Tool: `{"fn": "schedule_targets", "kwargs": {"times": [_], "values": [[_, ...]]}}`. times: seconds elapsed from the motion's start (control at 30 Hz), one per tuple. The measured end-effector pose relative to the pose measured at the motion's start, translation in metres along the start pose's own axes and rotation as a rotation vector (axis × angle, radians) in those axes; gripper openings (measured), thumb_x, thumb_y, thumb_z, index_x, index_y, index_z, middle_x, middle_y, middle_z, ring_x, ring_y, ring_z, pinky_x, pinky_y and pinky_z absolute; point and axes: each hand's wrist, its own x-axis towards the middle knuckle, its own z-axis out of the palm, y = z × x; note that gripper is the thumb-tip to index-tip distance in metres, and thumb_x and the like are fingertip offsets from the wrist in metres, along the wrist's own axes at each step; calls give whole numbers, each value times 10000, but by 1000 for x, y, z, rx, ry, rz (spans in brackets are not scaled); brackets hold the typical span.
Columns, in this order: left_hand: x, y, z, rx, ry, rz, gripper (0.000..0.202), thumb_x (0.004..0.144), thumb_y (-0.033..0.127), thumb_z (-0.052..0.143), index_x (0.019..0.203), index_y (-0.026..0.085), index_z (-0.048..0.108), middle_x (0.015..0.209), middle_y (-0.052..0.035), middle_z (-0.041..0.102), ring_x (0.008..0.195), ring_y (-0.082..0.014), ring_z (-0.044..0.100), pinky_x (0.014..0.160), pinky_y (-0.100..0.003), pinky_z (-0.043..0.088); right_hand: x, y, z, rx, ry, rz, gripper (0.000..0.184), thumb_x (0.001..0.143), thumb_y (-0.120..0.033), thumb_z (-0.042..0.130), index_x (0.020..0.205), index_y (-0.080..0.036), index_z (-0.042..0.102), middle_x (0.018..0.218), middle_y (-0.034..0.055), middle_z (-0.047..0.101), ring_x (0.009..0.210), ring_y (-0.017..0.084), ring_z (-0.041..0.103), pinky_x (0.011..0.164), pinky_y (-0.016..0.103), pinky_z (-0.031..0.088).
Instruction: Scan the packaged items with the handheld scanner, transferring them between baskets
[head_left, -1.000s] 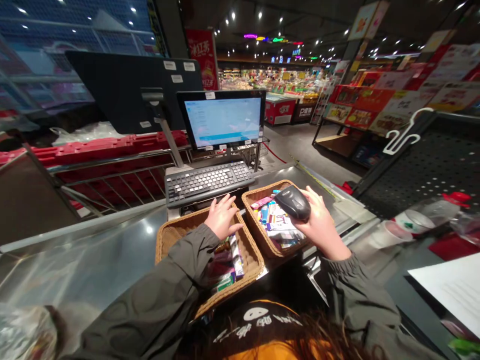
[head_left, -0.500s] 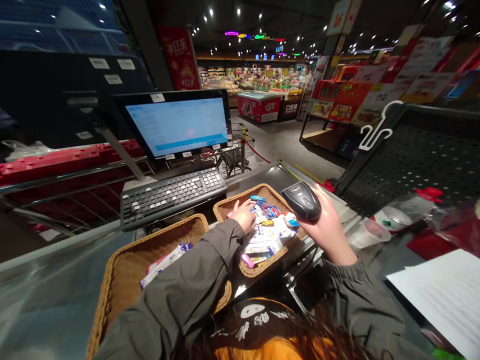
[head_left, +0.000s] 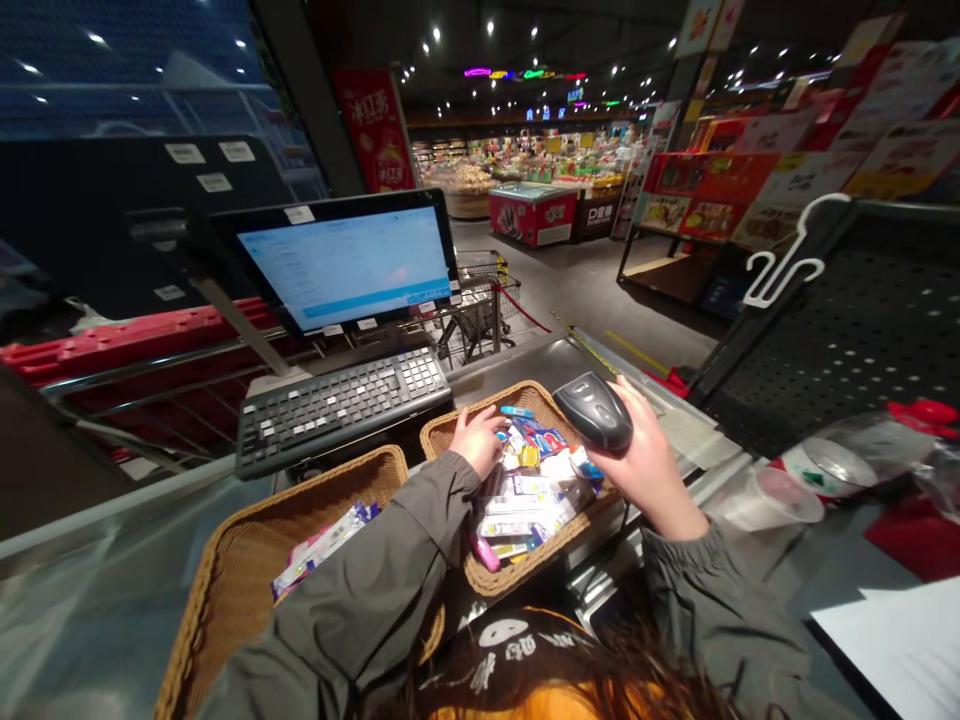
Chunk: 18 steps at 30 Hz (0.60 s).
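Observation:
My right hand (head_left: 651, 468) is wrapped round a black handheld barcode scanner (head_left: 596, 412), held over the right side of a wicker basket (head_left: 529, 575). Small packaged goods (head_left: 525, 500) fill this basket, among them blue, white and yellow packs and a pink item (head_left: 487, 553). My left hand (head_left: 478, 442) reaches over the basket's left rim, fingers stretched out above the packs, with no item visible in it. Under my left forearm stands a larger wicker basket (head_left: 217, 560). A few long, thin purple-and-white packages (head_left: 326, 550) lie in it, partly covered by my sleeve.
A black keyboard (head_left: 345, 400) and a lit monitor (head_left: 352, 262) stand behind the baskets. To the right are a plastic cup (head_left: 780, 497), a can (head_left: 832, 466), paper sheets (head_left: 892, 635) and a black perforated panel (head_left: 855, 310) with a white hanger (head_left: 780, 262).
The view has shifted slightly. The scanner stays in my right hand, tilted a little differently over the basket. My left hand remains in the basket, its fingers a little more spread.

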Motion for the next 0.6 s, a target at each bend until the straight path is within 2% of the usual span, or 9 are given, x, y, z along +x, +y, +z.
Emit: {"fn": "schedule_targets", "kwargs": {"times": [0.1, 0.2, 0.3, 0.43, 0.6], "values": [[-9, -7, -50, 22, 69, -18, 207, 887, 246, 597, 737, 245, 739, 1433, -29, 573, 1462, -303, 333, 1183, -669, 118, 7, -7, 4, 11, 12, -38, 604, 822, -385, 643, 1370, -190, 478, 1405, 173, 531, 1447, 384, 337, 1170, 654, 265], [-24, -14, -100, 129, 266, -30, 268, 913, 234, 577, 678, 206, 704, 1493, -53, 506, 1474, -321, 306, 1172, -688, 100, 18, -22, 6, 19, 55, -92, 615, 829, -397, 646, 1377, -179, 470, 1409, 184, 522, 1449, 395, 327, 1182, 650, 243], [-44, -21, -135, 224, 467, -49, 295, 946, 241, 537, 701, 204, 696, 1516, -46, 474, 1485, -308, 287, 1185, -673, 54, 30, -44, 7, 33, 113, -145, 679, 820, -417, 656, 1412, -171, 431, 1422, 187, 505, 1447, 408, 322, 1185, 641, 249], [-72, -32, -164, 303, 662, -64, 280, 959, 265, 529, 735, 226, 693, 1532, -6, 450, 1491, -265, 280, 1212, -603, -39, 43, -81, 11, 19, 116, -230, 696, 829, -411, 623, 1449, -199, 388, 1448, 171, 476, 1457, 422, 294, 1175, 664, 240], [-104, -51, -184, 359, 792, -116, 252, 959, 298, 539, 775, 234, 699, 1534, -15, 441, 1484, -266, 298, 1223, -572, -47, 43, -123, 30, -15, -20, -348, 634, 836, -399, 610, 1416, -232, 416, 1472, 172, 446, 1478, 423, 245, 1160, 704, 227]]}}
